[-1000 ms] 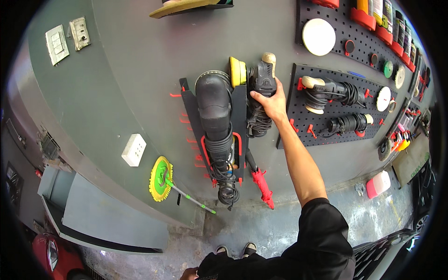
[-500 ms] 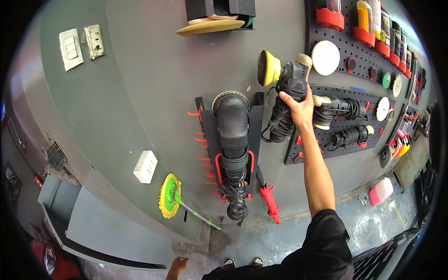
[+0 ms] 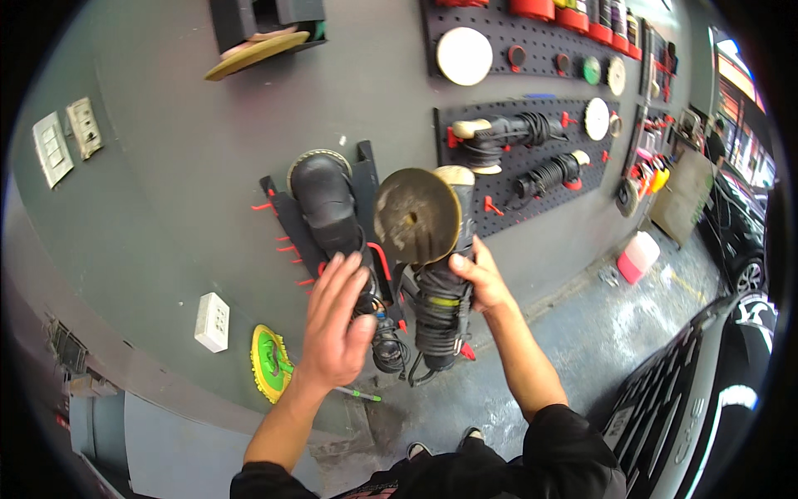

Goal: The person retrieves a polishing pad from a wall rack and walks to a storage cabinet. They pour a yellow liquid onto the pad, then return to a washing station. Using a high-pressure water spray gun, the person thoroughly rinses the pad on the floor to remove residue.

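My right hand [image 3: 484,279] grips a black polishing machine [image 3: 438,291] by its body, in front of me. Its round backing pad [image 3: 416,216], dark and worn with a hole in the centre, faces up towards me, and black cord is wound round its lower part. To its left my left hand [image 3: 337,320] is raised with its fingers stretched out, holding nothing. Behind that hand a larger black sander or polisher [image 3: 324,195] hangs in a dark wall bracket [image 3: 289,224] with red hooks; the left hand covers part of it.
Two more corded machines, an upper one [image 3: 511,137] and a lower one [image 3: 550,176], hang on a black pegboard [image 3: 499,214]. A green and yellow mop [image 3: 270,364] leans at the lower left. A pink-and-white jug [image 3: 638,256] stands on the floor. At right is a car front [image 3: 665,407].
My right hand has brought the polishing machine down off the wall area and nearer, its pad now turned towards me. My left hand has risen from the lower edge. The view has swung right.
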Motion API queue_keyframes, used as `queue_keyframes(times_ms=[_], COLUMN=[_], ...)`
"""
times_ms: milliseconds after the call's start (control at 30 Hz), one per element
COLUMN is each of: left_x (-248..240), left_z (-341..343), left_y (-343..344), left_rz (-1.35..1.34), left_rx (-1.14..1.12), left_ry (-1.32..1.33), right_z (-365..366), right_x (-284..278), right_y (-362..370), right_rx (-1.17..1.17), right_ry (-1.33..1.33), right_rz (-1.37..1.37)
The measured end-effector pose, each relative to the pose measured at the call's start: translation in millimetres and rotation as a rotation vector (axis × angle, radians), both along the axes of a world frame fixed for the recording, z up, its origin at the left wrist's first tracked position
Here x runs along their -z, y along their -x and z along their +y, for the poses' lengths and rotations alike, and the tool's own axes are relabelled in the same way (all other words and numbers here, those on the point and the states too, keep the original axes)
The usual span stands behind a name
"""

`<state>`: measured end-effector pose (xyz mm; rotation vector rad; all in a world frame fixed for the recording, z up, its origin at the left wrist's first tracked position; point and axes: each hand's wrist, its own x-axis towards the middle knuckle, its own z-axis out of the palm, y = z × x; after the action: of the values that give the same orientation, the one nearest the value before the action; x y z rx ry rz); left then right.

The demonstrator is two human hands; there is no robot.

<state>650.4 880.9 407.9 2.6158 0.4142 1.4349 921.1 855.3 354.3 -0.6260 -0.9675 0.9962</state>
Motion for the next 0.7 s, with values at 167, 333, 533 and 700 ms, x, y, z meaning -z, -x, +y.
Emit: queue_keyframes(times_ms=[167,333,533,700], left_x=[-0.9,-6.2,41.2,95.6], left_z=[-19.7,-30.1,-82.3,-117.8], left_y=[-67.4,-110.8,-177.4,-225.2], left_rz=[0.236,0.243,0.123,0.054], left_rx=[-0.051,-0.061,-0.272,-0.223], left_ry=[-0.229,-0.136,-0.002,0.089], right_z=[-35.0,-70.9,-112.6,-137.9], right_x=[22.7,47.1,93.7,123.7], right_y=[16.7,-4.3,-42.0,-87.0], right_rx=[-0.109,-0.103,-0.056,0.066], right_ry=[0.048,0.143,0.225,0.265], right_rz=[0.160,0.168,0.146,0.134])
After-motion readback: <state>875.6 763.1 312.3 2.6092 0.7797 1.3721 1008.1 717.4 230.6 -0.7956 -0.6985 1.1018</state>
